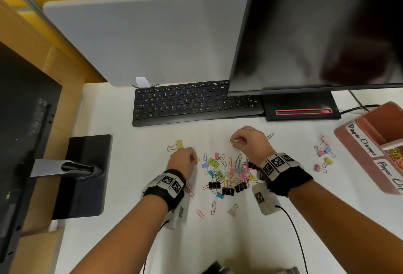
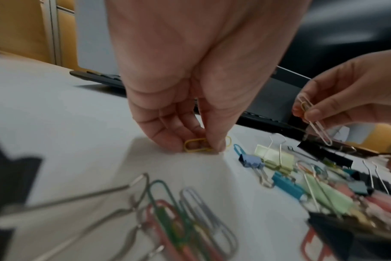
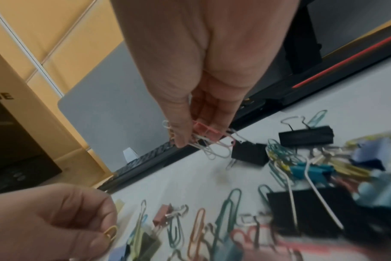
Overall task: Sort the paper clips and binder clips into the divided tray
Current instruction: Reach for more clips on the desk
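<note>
A mixed pile of coloured paper clips and binder clips [image 1: 226,173] lies on the white table between my hands. At the pile's left edge my left hand [image 1: 195,159] pinches a yellow paper clip [image 2: 198,145] between thumb and fingertips, right at the table surface. Past the pile's far side my right hand [image 1: 235,141] is raised slightly and grips a small bunch of paper clips [image 3: 209,141], pale and pink. The brown divided tray [image 1: 357,140] stands at the right edge, labelled "Paper Clamps" and "Paper Clips". Coloured paper clips [image 1: 395,156] lie in its nearer compartment.
A black keyboard [image 1: 192,103] and a monitor base [image 1: 301,108] lie behind the pile. Several pastel binder clips [image 1: 325,153] sit apart near the tray, and a yellow binder clip [image 1: 177,145] lies beyond my left hand. Another monitor stand [image 1: 85,175] occupies the left.
</note>
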Demonstrator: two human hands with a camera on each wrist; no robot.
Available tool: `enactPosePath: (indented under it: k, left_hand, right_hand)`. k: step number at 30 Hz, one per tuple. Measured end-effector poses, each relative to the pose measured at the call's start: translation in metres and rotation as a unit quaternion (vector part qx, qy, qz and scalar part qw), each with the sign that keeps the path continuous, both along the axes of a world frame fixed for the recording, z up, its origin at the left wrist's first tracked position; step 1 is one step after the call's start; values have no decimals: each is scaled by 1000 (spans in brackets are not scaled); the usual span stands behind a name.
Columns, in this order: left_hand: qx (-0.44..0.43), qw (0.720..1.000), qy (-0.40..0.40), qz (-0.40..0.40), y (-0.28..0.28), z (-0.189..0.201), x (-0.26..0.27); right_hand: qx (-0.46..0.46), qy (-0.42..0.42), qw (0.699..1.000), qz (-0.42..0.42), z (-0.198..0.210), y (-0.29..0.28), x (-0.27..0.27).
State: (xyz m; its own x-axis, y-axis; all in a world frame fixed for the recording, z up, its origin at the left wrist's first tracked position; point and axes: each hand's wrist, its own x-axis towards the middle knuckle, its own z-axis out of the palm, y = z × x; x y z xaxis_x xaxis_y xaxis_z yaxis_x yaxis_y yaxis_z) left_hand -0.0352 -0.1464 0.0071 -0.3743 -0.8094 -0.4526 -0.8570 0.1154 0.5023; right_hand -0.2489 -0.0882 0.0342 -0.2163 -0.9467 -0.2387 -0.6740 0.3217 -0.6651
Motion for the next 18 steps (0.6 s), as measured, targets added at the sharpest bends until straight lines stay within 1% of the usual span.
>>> enactPosePath:
  k: [1,3,5,7,9,11,14,18]
  left_hand:
    - [9,1000,20,12,0,2,-1]
    - [22,998,47,40,-1,6,-5]
    - [39,996,49,61,-3,5,-12]
    - [46,996,34,67,-3,2,-22]
    - [38,998,11,52,-2,-1,-29]
    - [28,999,0,39,-1,-3,-31]
    - [3,1000,-7,20,0,-4,-31]
    - [-26,998,-40,-51,3,-2,-31]
  right_hand:
    - [-7,-7,1000,3,3,0,-1]
    - [9,-7,999,43,8,2,1]
    - [45,-1,994,99,8,5,7]
    - [85,26,984,152,4,7,14]
    - [127,68,971,192,-3,6,19]
    - [158,74,963,204,-8,4,22]
    - [167,94,959,209,-17,4,20]
    - [179,107,954,214,-24,7,18]
